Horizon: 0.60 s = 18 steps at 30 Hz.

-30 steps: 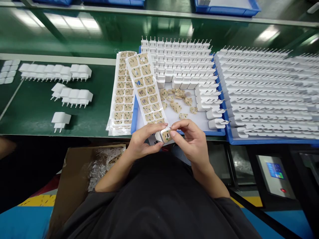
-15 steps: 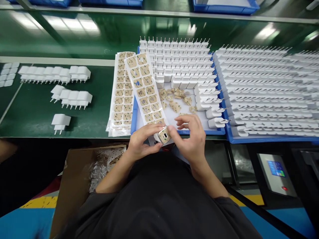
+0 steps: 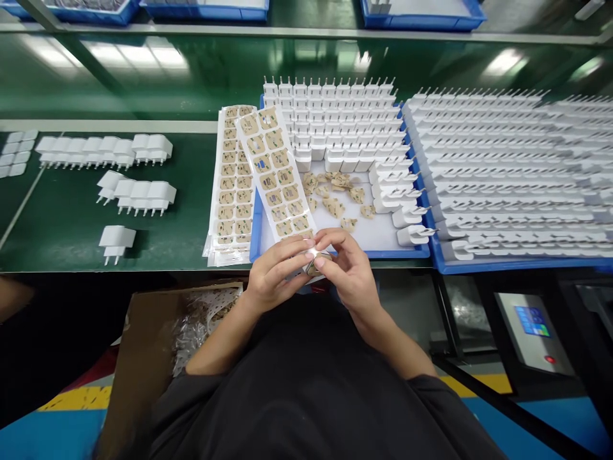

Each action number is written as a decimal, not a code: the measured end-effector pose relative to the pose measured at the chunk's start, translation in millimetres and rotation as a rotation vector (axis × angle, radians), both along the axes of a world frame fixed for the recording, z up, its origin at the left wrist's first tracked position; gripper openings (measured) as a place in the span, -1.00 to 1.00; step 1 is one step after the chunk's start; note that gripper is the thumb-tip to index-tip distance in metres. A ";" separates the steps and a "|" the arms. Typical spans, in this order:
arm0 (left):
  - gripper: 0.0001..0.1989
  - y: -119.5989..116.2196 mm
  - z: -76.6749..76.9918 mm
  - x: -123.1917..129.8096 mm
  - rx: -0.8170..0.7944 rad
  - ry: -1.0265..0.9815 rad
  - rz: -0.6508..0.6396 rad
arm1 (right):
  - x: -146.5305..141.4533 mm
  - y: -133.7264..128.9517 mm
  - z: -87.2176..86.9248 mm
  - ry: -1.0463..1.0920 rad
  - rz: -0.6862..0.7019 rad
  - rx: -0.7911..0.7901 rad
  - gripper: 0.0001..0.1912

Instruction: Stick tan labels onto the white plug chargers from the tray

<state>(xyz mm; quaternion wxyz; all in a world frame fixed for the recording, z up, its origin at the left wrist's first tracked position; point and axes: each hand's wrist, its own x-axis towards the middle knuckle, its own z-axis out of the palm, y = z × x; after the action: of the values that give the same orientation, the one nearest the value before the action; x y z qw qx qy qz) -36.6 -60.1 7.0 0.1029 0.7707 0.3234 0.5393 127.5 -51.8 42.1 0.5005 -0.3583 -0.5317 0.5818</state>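
Observation:
Near the bench's front edge, my left hand (image 3: 278,273) is closed round a white charger (image 3: 312,254), mostly hidden by the fingers. My right hand (image 3: 345,267) pinches at the charger's tan-stickered face from the right; whether it holds the sticker's edge is too small to tell. Behind my hands a sheet of tan stickers (image 3: 275,172) slants across the left side of a blue tray (image 3: 335,237). More sticker sheets (image 3: 227,185) lie in a stack to its left. Crumpled tan pieces (image 3: 334,206) lie in the tray, beside rows of white chargers (image 3: 330,121).
Another blue tray (image 3: 443,267) full of white chargers stands at the right. Loose chargers (image 3: 146,195) sit on the green bench at the left. Below are a cardboard box (image 3: 143,345) with plastic scraps and a device with a screen (image 3: 532,321). Someone's arm (image 3: 14,300) shows at far left.
My right hand has moved left and its fingers have closed in on the charger. The charger has turned, so its face shows less. The whole view has shifted slightly.

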 end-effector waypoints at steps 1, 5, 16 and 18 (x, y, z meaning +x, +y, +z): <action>-0.43 0.0 -0.8 -0.4 0.013 0.006 0.001 | -0.8 0.2 -0.6 0.008 -0.008 0.011 -0.90; -0.42 -0.3 -4.6 -3.9 0.018 0.006 -0.011 | 0.6 0.8 -3.7 0.047 -0.017 0.038 -0.90; -0.42 -7.1 -10.7 -8.4 -0.126 -0.073 -0.140 | 21.1 13.0 13.6 -0.367 0.015 0.475 -0.92; -0.42 -9.9 -13.2 -9.8 -0.216 -0.099 -0.089 | 20.1 12.4 13.3 -0.380 0.014 0.634 -0.94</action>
<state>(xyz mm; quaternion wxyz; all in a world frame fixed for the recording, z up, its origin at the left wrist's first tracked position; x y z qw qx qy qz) -46.5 -70.0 -6.2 0.2252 0.7410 0.3398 0.5337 147.6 -39.4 55.4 0.4749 -0.2832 -0.7715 0.3146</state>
